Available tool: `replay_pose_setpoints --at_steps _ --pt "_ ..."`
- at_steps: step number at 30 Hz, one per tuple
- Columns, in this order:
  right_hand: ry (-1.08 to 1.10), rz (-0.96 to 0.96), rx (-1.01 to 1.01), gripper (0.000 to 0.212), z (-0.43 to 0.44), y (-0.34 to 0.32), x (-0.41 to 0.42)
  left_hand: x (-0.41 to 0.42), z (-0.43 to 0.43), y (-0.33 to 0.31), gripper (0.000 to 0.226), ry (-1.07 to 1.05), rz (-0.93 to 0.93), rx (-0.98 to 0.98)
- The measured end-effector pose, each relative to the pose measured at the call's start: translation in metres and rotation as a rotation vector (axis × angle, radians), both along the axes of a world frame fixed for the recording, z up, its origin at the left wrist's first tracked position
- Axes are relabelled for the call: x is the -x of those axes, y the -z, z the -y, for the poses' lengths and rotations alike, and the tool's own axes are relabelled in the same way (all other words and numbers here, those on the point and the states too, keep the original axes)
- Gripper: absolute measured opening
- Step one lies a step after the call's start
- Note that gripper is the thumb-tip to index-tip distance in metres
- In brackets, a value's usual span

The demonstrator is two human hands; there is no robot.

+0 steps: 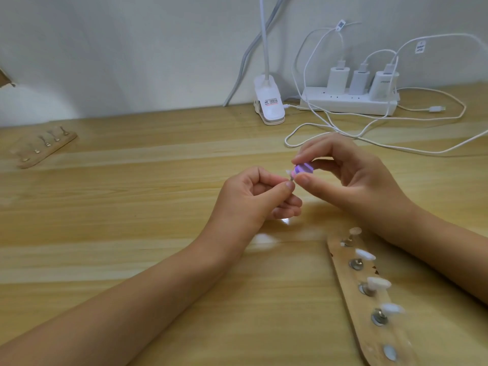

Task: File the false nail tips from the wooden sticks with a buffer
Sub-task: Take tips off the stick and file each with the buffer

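Fingers [286, 186] of the left hand [253, 199] are pinching the stem beneath a tiny translucent white false nail tip [288, 171] above the wooden table [132, 207]. The right hand [356, 180] is clamping a small purple-striped buffer block [303, 169] against it. The tip is looking light, thin and easily bent, so gripping the stem is probably safest.

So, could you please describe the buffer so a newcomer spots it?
On the wooden table, find the two hands meeting. The buffer is the small purple block pinched in the right hand, unlike the pale nail tip the left hand holds.
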State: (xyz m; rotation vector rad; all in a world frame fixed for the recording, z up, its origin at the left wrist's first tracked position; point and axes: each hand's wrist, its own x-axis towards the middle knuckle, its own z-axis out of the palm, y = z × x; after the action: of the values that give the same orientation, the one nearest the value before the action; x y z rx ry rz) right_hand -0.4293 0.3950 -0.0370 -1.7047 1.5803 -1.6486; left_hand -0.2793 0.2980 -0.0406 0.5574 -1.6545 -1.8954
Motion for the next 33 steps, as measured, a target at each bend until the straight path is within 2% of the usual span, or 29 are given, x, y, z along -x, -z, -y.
replay_pose_setpoints --at_steps 2,5,7,10,13,15,22,33 --pt "-0.001 0.038 -0.004 0.028 0.000 0.000 0.000 0.000 0.000 0.000 0.006 -0.004 0.000 -0.009" --pt "-0.021 -0.048 0.015 0.023 0.000 0.002 0.000 0.001 0.000 -0.001 0.007 -0.015 -0.002 -0.016" --pt "0.043 -0.017 -0.045 0.022 0.002 0.003 0.005 0.001 0.000 -0.001 0.006 -0.017 -0.006 -0.026" --pt "0.136 0.154 -0.125 0.020 0.005 0.002 0.013 0.000 0.000 -0.002 0.005 -0.006 -0.021 -0.043" --pt "0.071 0.369 -0.024 0.014 0.003 0.000 0.013 0.000 0.000 -0.002 0.004 0.014 -0.027 -0.039" --pt "-0.001 0.428 0.010 0.009 0.002 -0.002 0.010 0.000 0.000 -0.002 0.004 0.025 -0.027 -0.028" --pt "-0.012 0.319 -0.101 0.027 0.001 -0.003 -0.001 0.000 -0.003 -0.002 0.006 0.027 -0.024 0.048" --pt "-0.009 0.241 -0.047 0.022 -0.002 -0.006 -0.005 0.000 -0.004 -0.004 0.011 0.056 -0.017 0.051"
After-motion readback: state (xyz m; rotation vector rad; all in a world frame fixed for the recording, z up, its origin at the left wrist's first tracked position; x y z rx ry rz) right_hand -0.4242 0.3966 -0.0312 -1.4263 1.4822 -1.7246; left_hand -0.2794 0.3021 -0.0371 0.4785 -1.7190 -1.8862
